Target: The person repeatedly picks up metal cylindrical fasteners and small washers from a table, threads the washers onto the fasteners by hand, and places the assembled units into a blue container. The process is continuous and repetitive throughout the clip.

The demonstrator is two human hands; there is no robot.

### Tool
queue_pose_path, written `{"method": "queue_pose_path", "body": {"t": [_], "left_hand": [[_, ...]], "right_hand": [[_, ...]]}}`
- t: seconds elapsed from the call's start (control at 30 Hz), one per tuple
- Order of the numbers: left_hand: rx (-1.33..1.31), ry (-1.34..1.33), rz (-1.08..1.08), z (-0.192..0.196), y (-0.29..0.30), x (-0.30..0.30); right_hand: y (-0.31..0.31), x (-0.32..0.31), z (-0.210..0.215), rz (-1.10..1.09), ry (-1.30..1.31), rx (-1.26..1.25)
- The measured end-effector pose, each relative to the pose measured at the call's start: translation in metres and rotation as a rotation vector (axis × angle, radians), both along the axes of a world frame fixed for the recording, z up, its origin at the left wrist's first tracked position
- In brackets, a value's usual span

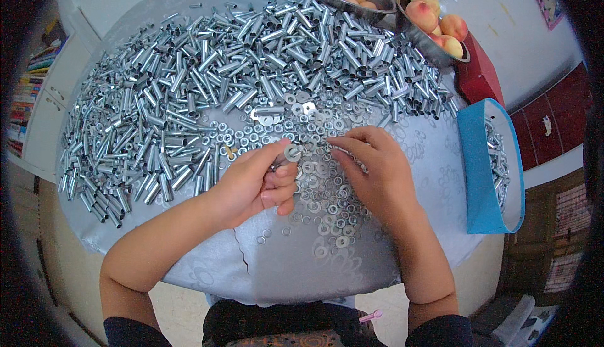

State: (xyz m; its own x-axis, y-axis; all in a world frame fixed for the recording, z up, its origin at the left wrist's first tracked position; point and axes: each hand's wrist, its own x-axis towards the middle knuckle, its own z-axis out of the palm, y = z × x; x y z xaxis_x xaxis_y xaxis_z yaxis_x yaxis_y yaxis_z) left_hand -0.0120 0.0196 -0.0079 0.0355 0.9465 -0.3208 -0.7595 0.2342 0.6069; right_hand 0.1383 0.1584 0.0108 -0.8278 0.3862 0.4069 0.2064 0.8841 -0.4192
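The left hand pinches a flat washer between thumb and fingers, seemingly against a short metal tube hidden in the palm; keeping it square should help. At three o'clock, the right hand rests palm-down, fingers narrow, on loose washers. Tubes pile at twelve o'clock on the counter.

Bright, even light, sharp centre, glinting metal tubes, fisheye bending, dark vignetted corners.

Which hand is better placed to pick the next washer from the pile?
Right. The right hand rests fingertips-down on the loose washers; the left hand already pinches a washer.
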Motion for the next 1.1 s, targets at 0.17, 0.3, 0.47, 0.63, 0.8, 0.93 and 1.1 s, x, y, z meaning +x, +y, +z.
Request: {"method": "queue_pose_path", "body": {"t": [0.17, 0.3, 0.47, 0.63, 0.8, 0.93, 1.1], "left_hand": [[-0.040, 0.044, -0.005, 0.001, 0.001, 0.001], [-0.020, 0.129, -0.033, 0.002, 0.001, 0.003], [0.017, 0.144, -0.027, 0.002, 0.000, 0.004], [0.014, 0.143, -0.021, 0.001, 0.000, 0.004], [-0.002, 0.158, 0.009, 0.000, 0.000, 0.005], [-0.004, 0.230, 0.025, 0.000, 0.003, 0.009], [0.025, 0.242, 0.014, -0.001, 0.000, 0.008]], "right_hand": [[0.008, -0.001, -0.013, 0.012, -0.070, -0.052], [0.009, -0.002, -0.014, 0.042, -0.063, -0.031], [0.007, -0.001, -0.011, 0.022, -0.048, -0.135], [-0.003, -0.002, -0.003, -0.023, 0.064, -0.307], [-0.011, -0.001, 0.007, 0.137, 0.254, -0.491], [-0.020, 0.003, 0.010, 0.227, 0.356, -0.662], [-0.026, 0.000, 0.010, 0.230, 0.298, -0.644]]}}
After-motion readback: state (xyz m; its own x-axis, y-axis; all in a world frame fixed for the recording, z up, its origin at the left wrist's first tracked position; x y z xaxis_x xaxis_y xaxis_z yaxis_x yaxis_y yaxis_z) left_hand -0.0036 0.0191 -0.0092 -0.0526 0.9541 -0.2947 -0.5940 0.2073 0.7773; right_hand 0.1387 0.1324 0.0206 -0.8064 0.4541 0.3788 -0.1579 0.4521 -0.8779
